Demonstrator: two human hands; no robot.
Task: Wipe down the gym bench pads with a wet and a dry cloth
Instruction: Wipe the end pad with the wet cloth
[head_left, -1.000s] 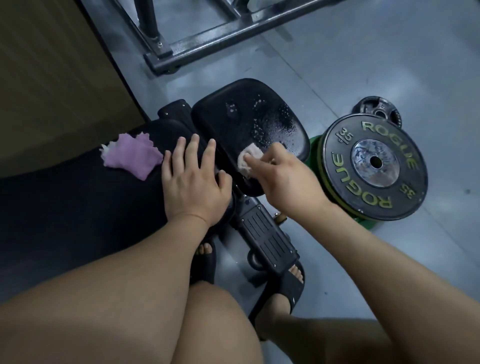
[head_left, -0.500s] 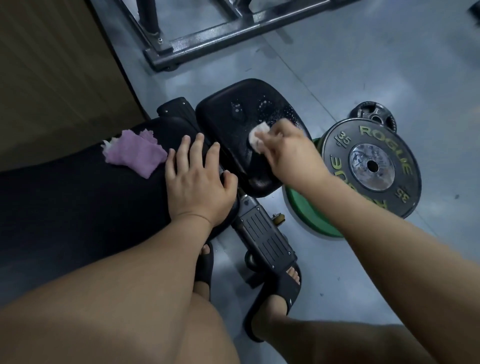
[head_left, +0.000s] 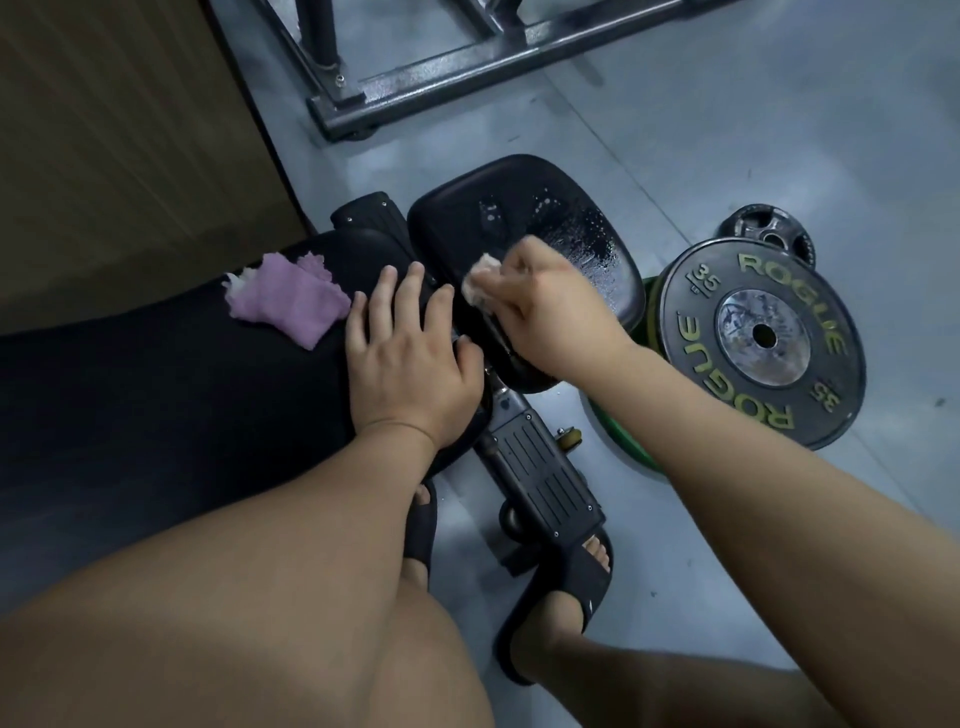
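Observation:
The small black seat pad (head_left: 493, 208) shows wet streaks and droplets on its right half. My right hand (head_left: 550, 306) grips a small whitish cloth (head_left: 480, 283) and presses it on the pad's near left part. My left hand (head_left: 410, 364) lies flat with spread fingers on the end of the long black back pad (head_left: 171, 395). A purple cloth (head_left: 291, 299) lies loose on that long pad, just left of my left hand.
Black Rogue 35 plate (head_left: 763, 343) lies on a green plate (head_left: 618, 441) right of the seat pad, with a small black plate (head_left: 769, 234) behind. A steel rack base (head_left: 467, 67) crosses the floor beyond. The bench's frame foot (head_left: 540, 473) sits between my sandalled feet. Brown wall (head_left: 104, 130) at left.
My right hand with the whitish cloth swept from the pad's near edge up to its middle, then back toward its near left side. My left hand stayed on the long pad.

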